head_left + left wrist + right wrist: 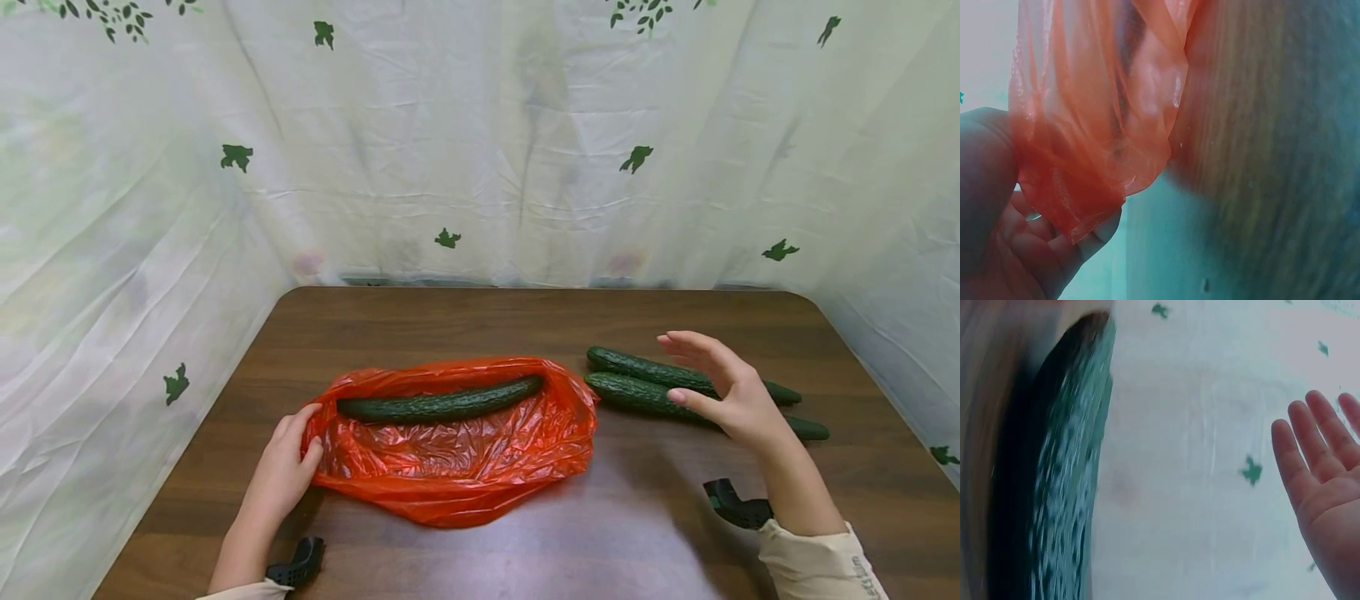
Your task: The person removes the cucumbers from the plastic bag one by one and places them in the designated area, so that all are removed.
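Observation:
A red plastic bag [465, 504] lies on the table with its mouth spread wide. One cucumber [442, 406] rests inside it along the far side. My left hand [281, 462] grips the bag's left edge, and the left wrist view shows the thin red plastic [1085, 156] between thumb and fingers. Right of the bag lie two more cucumbers, the nearer one [637, 396] and the farther one [637, 364], side by side. Above them hovers my right hand [731, 392], fingers apart and holding nothing. In the right wrist view a cucumber [1066, 462] stands apart from the hand.
The brown wooden table [525, 325] has rounded far corners. Pale curtains [480, 150] with green leaf shapes hang behind it and on both sides. A black wrist device sits at the left wrist [300, 564], another at the right wrist [738, 506].

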Action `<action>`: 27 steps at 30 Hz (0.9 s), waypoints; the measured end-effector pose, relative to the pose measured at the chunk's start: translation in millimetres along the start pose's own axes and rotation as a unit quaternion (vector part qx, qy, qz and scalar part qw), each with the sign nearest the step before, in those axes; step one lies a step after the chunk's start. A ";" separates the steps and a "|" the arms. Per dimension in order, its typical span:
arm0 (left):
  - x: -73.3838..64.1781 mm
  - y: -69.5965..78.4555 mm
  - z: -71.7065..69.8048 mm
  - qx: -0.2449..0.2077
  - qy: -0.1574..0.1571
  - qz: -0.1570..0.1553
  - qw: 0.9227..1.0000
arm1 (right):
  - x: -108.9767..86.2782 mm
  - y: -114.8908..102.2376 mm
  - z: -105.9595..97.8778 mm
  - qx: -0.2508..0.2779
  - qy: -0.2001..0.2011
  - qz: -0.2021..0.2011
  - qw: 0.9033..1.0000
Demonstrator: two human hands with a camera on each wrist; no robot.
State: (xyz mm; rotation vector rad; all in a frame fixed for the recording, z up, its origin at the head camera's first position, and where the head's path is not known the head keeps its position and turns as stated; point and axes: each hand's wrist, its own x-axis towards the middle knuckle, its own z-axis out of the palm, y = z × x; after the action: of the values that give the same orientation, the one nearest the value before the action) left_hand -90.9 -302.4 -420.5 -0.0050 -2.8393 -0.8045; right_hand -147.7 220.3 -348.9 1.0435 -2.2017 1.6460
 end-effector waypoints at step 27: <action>0.0 0.4 -1.2 -0.002 -0.006 -0.001 1.000 | 60.4 35.3 109.6 0.028 -0.168 0.080 0.982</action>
State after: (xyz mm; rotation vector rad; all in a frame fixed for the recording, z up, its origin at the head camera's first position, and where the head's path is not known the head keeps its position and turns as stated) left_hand -90.7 -302.7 -419.2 -0.0078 -2.8485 -0.8130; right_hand -187.6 101.2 -382.3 1.2703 -2.5236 1.7111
